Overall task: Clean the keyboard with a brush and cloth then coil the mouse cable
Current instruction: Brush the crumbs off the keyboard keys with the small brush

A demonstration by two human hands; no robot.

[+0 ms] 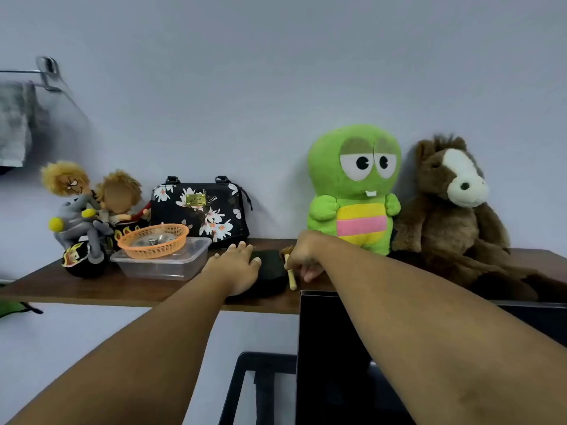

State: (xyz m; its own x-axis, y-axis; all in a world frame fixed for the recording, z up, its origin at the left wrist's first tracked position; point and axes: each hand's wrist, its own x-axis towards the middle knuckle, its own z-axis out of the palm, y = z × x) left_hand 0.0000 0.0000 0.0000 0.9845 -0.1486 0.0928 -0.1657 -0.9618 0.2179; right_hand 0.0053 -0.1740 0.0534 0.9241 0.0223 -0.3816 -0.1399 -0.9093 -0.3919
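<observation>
On the wooden shelf [92,289], my left hand [236,268] lies flat, fingers straight, on the soft folded black cloth [270,271]. Just right of it, my right hand [302,254] pinches the pale, bristle-tipped wooden brush [291,276].

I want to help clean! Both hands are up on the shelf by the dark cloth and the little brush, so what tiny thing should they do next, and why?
Probably close on both and lift them off the shelf. The left hand lies flat on the dark cloth, fingers straight, and the right hand curls around the brush, which still seems to rest on the wood. No keyboard shows here.
</observation>
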